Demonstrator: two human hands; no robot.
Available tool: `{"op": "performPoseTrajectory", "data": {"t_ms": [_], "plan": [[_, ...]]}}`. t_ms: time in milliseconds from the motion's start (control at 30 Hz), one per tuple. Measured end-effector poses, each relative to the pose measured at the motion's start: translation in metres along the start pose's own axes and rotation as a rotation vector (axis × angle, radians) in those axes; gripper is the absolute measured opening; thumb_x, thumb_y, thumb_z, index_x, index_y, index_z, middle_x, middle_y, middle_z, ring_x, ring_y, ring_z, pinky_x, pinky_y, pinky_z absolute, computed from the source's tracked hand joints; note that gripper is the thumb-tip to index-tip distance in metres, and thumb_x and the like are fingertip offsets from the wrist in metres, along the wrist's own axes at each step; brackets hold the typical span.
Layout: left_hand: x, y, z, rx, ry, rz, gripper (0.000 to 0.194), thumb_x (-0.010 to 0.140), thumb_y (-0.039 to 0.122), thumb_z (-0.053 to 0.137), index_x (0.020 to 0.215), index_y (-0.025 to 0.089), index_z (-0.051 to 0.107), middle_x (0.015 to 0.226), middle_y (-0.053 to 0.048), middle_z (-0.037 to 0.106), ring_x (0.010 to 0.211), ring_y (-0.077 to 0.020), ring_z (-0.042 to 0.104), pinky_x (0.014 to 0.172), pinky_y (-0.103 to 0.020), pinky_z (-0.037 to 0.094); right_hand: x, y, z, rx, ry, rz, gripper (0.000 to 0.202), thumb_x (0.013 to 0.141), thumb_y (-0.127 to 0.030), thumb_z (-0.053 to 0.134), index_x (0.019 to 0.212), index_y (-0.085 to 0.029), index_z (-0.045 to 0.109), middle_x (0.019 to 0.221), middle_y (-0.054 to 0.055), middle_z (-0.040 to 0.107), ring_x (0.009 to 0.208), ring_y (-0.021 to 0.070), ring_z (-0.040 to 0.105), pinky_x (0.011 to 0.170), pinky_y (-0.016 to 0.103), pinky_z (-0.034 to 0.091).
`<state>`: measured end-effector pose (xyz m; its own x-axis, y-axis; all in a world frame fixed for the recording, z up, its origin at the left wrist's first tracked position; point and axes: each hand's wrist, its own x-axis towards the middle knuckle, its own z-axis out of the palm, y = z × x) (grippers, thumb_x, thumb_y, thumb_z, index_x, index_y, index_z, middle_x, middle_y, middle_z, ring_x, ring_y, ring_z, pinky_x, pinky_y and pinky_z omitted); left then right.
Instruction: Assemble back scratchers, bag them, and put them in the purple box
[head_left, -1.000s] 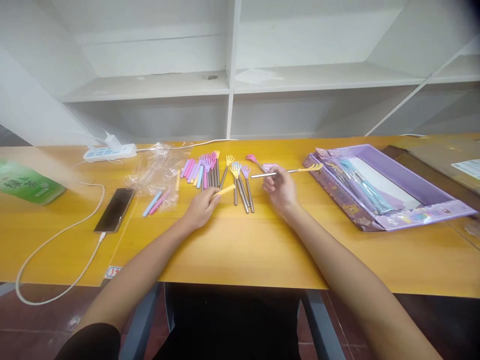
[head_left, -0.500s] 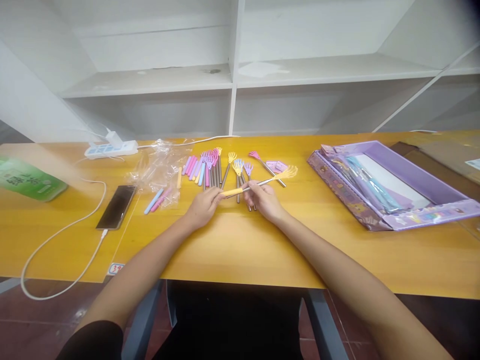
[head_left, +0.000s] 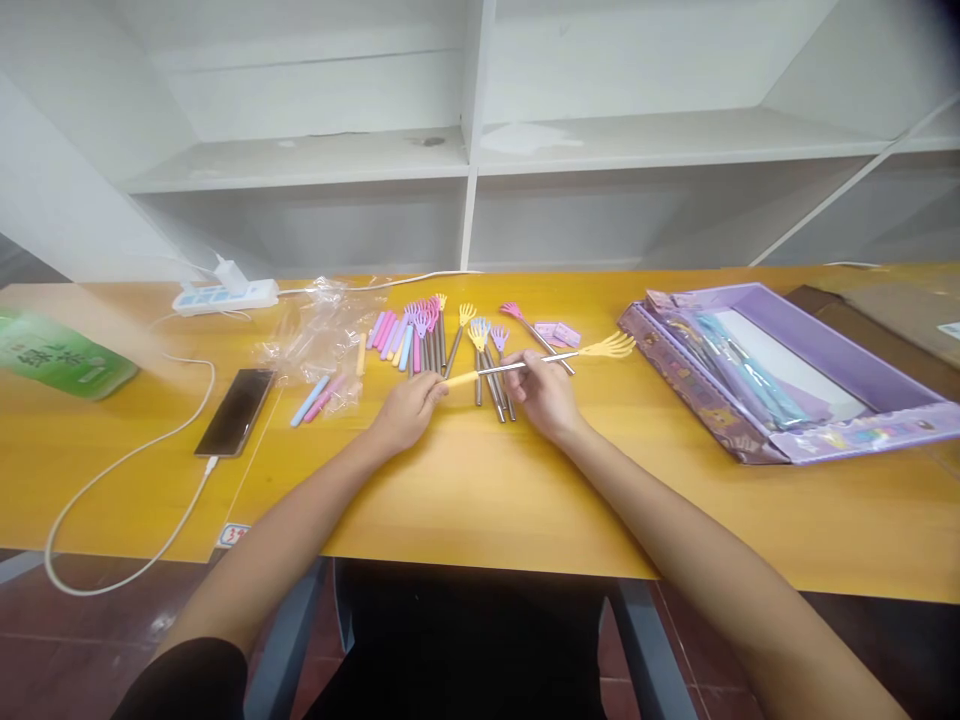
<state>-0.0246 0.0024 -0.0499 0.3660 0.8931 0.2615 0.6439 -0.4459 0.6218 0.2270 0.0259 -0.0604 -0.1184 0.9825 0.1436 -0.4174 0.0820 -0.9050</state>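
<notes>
My left hand (head_left: 409,412) is closed on the yellow handle of a back scratcher (head_left: 529,365) with a metal rod and a yellow claw-shaped head. Further right along the same rod, the fingers of my right hand (head_left: 546,398) pinch the metal, with the head pointing right. Behind my hands lie several metal rods with coloured claw heads (head_left: 429,318), and beside them a row of pastel handles (head_left: 386,335). One rod with a pink head (head_left: 511,311) lies apart, near small purple cards (head_left: 562,333).
A purple box (head_left: 885,385) with wrapped items stands at the right. Clear plastic wrap (head_left: 319,325), a phone (head_left: 235,412) on a white cable, a power strip (head_left: 225,297) and a green bottle (head_left: 64,357) lie on the left of the table (head_left: 450,500).
My right hand has moved slightly right along the rod. The yellow head now reaches further right, and more metal shows between my hands.
</notes>
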Motion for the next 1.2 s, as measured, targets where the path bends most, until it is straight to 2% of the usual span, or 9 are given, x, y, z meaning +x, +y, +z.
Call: {"op": "performPoseTrajectory", "data": {"t_ms": [167, 333, 700, 867, 933, 1067, 1133, 1200], "plan": [[0.000, -0.002, 0.001, -0.020, -0.014, 0.008, 0.032, 0.111, 0.041, 0.042, 0.099, 0.021, 0.064, 0.092, -0.004, 0.067, 0.087, -0.0211, 0.064, 0.081, -0.033, 0.046, -0.002, -0.002, 0.001, -0.007, -0.021, 0.006, 0.040, 0.090, -0.060, 0.075, 0.086, -0.020, 0.077, 0.059, -0.003, 0.052, 0.048, 0.0100, 0.041, 0.046, 0.026, 0.033], [-0.002, -0.001, 0.003, -0.027, -0.023, 0.085, 0.036, 0.112, 0.042, 0.038, 0.102, 0.021, 0.065, 0.095, -0.006, 0.069, 0.090, -0.0214, 0.064, 0.084, -0.033, 0.049, -0.003, -0.006, -0.001, 0.003, -0.064, 0.024, 0.042, 0.090, -0.060, 0.075, 0.085, -0.019, 0.079, 0.058, -0.003, 0.050, 0.047, 0.0097, 0.037, 0.046, 0.027, 0.034], [-0.007, -0.001, 0.009, 0.010, -0.009, 0.223, 0.038, 0.113, 0.038, 0.037, 0.128, 0.019, 0.066, 0.108, -0.012, 0.072, 0.098, -0.0223, 0.068, 0.088, -0.034, 0.054, -0.004, -0.006, -0.006, -0.107, -0.086, 0.035, 0.047, 0.093, -0.066, 0.069, 0.085, -0.021, 0.078, 0.056, -0.002, 0.051, 0.047, 0.0115, 0.040, 0.048, 0.029, 0.041], [-0.008, -0.001, 0.014, -0.004, -0.015, 0.239, 0.037, 0.113, 0.035, 0.038, 0.127, 0.016, 0.068, 0.106, -0.012, 0.071, 0.094, -0.0216, 0.068, 0.086, -0.033, 0.054, -0.010, 0.001, 0.002, -0.101, -0.185, 0.088, 0.050, 0.091, -0.069, 0.070, 0.085, -0.020, 0.076, 0.062, 0.000, 0.059, 0.048, 0.0116, 0.047, 0.044, 0.027, 0.040], [-0.008, 0.000, 0.013, 0.005, -0.028, 0.241, 0.036, 0.112, 0.033, 0.039, 0.128, 0.017, 0.067, 0.106, -0.012, 0.071, 0.093, -0.0213, 0.067, 0.086, -0.033, 0.054, -0.013, 0.005, 0.009, -0.075, -0.236, 0.104, 0.050, 0.092, -0.070, 0.069, 0.091, -0.020, 0.075, 0.065, 0.000, 0.063, 0.049, 0.0113, 0.050, 0.046, 0.027, 0.041], [-0.003, 0.002, 0.004, 0.034, -0.015, 0.173, 0.033, 0.112, 0.035, 0.042, 0.123, 0.018, 0.068, 0.108, -0.011, 0.072, 0.100, -0.0220, 0.068, 0.091, -0.034, 0.052, -0.012, 0.010, 0.016, -0.067, -0.330, 0.176, 0.055, 0.093, -0.071, 0.068, 0.114, -0.021, 0.072, 0.074, 0.000, 0.068, 0.055, 0.0117, 0.057, 0.054, 0.026, 0.046], [0.000, 0.001, -0.002, 0.031, 0.011, 0.113, 0.032, 0.111, 0.038, 0.045, 0.116, 0.019, 0.069, 0.106, -0.009, 0.073, 0.099, -0.0220, 0.068, 0.090, -0.034, 0.051, -0.006, 0.010, 0.010, -0.079, -0.267, 0.194, 0.059, 0.091, -0.074, 0.068, 0.119, -0.022, 0.070, 0.077, 0.001, 0.069, 0.056, 0.0122, 0.057, 0.053, 0.026, 0.047], [0.003, 0.000, -0.007, 0.013, 0.024, 0.041, 0.031, 0.109, 0.041, 0.048, 0.108, 0.019, 0.071, 0.097, -0.006, 0.073, 0.090, -0.0205, 0.067, 0.084, -0.032, 0.050, 0.003, 0.007, -0.003, -0.072, -0.082, 0.138, 0.059, 0.090, -0.075, 0.068, 0.118, -0.024, 0.069, 0.080, 0.000, 0.067, 0.056, 0.0120, 0.056, 0.052, 0.026, 0.046]]}}
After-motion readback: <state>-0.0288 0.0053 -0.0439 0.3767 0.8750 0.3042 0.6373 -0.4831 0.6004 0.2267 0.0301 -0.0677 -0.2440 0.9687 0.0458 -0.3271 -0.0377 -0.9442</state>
